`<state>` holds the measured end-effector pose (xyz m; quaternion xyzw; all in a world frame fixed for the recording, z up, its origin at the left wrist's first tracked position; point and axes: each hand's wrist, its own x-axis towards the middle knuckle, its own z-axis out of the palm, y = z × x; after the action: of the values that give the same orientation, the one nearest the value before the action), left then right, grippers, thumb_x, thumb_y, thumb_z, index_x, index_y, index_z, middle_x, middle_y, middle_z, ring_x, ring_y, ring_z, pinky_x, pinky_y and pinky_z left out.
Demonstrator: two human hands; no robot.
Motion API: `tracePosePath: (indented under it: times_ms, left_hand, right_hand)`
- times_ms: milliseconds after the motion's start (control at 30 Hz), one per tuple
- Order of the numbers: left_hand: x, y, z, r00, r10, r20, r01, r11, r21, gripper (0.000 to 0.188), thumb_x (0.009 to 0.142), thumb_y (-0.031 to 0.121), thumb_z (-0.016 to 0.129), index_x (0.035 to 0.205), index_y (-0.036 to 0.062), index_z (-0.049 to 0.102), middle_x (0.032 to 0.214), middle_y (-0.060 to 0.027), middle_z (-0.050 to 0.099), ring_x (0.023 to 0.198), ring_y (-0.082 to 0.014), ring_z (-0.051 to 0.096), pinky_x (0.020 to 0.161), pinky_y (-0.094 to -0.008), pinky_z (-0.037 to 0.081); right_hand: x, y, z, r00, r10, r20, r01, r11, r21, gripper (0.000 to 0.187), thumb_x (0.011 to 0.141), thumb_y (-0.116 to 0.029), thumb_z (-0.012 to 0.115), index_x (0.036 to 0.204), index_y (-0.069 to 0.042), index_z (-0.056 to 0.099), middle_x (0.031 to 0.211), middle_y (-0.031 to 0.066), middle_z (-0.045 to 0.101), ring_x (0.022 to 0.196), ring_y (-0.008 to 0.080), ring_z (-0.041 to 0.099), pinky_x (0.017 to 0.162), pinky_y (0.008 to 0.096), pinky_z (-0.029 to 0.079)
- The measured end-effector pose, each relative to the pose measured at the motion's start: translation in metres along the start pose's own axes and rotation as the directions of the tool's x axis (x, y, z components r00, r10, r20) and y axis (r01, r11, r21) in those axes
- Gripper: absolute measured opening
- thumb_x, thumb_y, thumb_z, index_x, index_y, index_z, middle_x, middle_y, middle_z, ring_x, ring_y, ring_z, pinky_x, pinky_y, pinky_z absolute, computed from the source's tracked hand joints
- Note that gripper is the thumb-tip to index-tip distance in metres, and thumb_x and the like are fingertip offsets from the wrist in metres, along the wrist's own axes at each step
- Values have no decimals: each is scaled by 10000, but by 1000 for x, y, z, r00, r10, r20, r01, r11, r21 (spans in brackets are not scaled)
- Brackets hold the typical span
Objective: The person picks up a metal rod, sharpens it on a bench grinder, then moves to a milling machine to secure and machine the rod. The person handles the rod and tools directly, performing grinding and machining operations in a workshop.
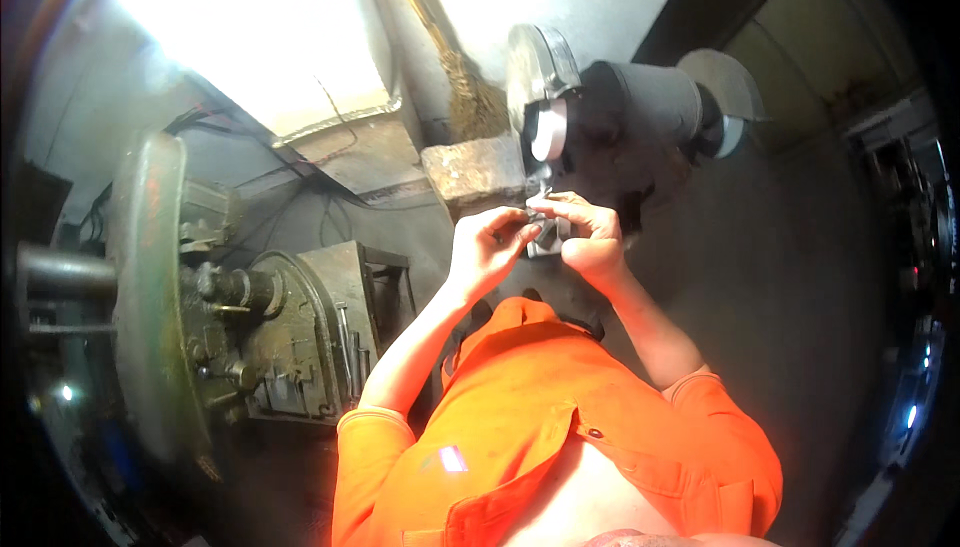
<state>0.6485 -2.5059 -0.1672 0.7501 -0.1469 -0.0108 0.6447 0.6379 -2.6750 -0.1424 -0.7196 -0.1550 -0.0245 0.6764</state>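
Note:
In front of me is a bench grinder (645, 99) with a dark motor body and a wheel at either end. Its left wheel (550, 132) shows a bright face toward me. Just below that wheel my two hands come together. My left hand (487, 245) is closed, thumb and fingers pinched on a small grey metal piece (542, 197). From the other side, the fingers of my right hand (590, 239) press on the same piece, forefinger stretched along its top. The fingers hide most of the piece, so its exact kind does not show. Whether it touches the wheel, I cannot tell.
A rough stone-like block (475, 172) stands left of the wheel, with a straw broom (470, 97) behind it. To my left is a large green machine (150, 287) with a dirty metal housing (290, 337). Dark cables (320, 197) hang near the back wall.

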Motion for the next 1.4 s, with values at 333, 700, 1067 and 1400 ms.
tracePosePath:
  times_ms: [333, 700, 1067, 1400]
  left_hand:
    - [-1, -22, 9, 797, -246, 551, 508, 768, -391, 223, 864, 201, 609, 930, -11, 627, 666, -16, 585, 562, -68, 515, 523, -208, 420]
    - [10, -31, 7, 823, -279, 495, 484, 800, -354, 192, 878, 164, 590, 915, -20, 630, 669, -41, 614, 548, -77, 530, 502, -215, 422]
    - [35, -53, 25, 937, 347, 27, -341, 899, 274, 139, 701, 9, 703, 829, 27, 649, 605, -79, 524, 495, -207, 514, 456, -288, 398]
    - [48, -49, 40, 916, 401, 30, -388, 862, 325, 175, 654, 63, 719, 808, 68, 636, 607, -48, 522, 520, -214, 528, 477, -305, 432]
  right_hand:
    - [-43, 17, -4, 985, 150, -79, -132, 972, 196, 581, 510, 22, 391, 1037, 50, 635, 1047, 149, 617, 967, 203, 550, 914, 300, 407]
    - [-33, 31, -1, 975, 191, -110, -161, 959, 232, 557, 543, 50, 391, 1044, 33, 635, 1077, 116, 609, 990, 164, 540, 866, 269, 417]
    - [-11, 55, -17, 980, 191, -47, -168, 936, 309, 575, 536, 100, 352, 1025, 17, 644, 1138, 101, 593, 1092, 172, 519, 856, 260, 425]
    - [-12, 62, -37, 979, 198, -55, -167, 921, 352, 543, 542, 70, 353, 1005, 70, 635, 1157, 176, 573, 1086, 224, 523, 880, 301, 423]
